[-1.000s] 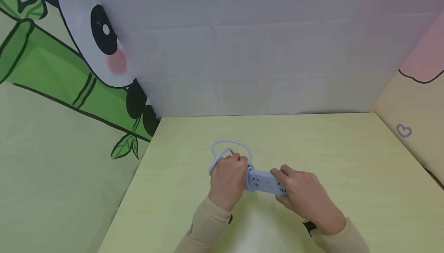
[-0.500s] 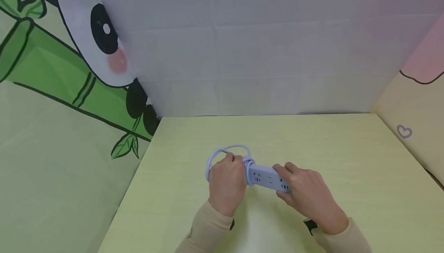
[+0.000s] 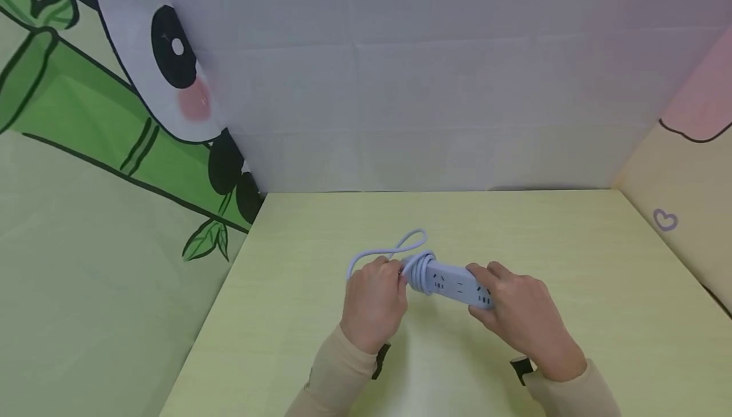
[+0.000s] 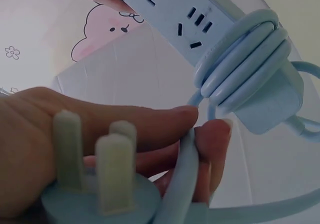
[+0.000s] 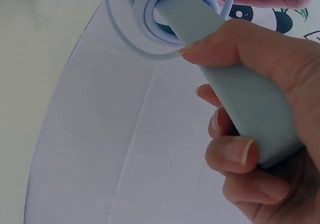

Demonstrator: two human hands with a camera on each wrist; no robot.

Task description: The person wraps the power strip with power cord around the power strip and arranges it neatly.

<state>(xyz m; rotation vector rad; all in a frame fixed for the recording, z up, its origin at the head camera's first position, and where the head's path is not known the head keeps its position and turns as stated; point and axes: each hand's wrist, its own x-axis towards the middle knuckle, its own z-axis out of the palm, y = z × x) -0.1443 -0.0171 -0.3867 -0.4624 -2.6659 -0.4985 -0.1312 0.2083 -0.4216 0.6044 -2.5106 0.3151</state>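
Perhaps cord (image 3: 422, 272) slips off power strip (image 3: 459, 285), held over table (image 3: 297, 239) well short of its far edge, if left hand (image 3: 374, 302) slackens its pinch on the cord while right hand (image 3: 521, 309) grips the strip's other end.

- A pale yellow, smooth-topped table (image 3: 291, 258) is spreading across the lower middle.
- Behind its far edge, a creased, pale lilac-grey sheet (image 3: 434, 99) is forming the backdrop.
- On the left, a pale green panel (image 3: 86, 245) is bearing a thick, black-outlined green bamboo stalk (image 3: 86, 99), slanting down rightward.
- A white printed panda face (image 3: 128, 29) is overlapping the stalk, showing a black oval eye (image 3: 166, 48) and a pink cheek (image 3: 194, 100).
- Small green leaves (image 3: 199, 243) are hanging beneath.
- On the right, a beige panel (image 3: 686, 169) is carrying a purple heart outline (image 3: 665, 217).
- In the left wrist view, a pink, black-outlined cartoon animal (image 4: 102, 31) is showing near a small flower outline (image 4: 12, 53).
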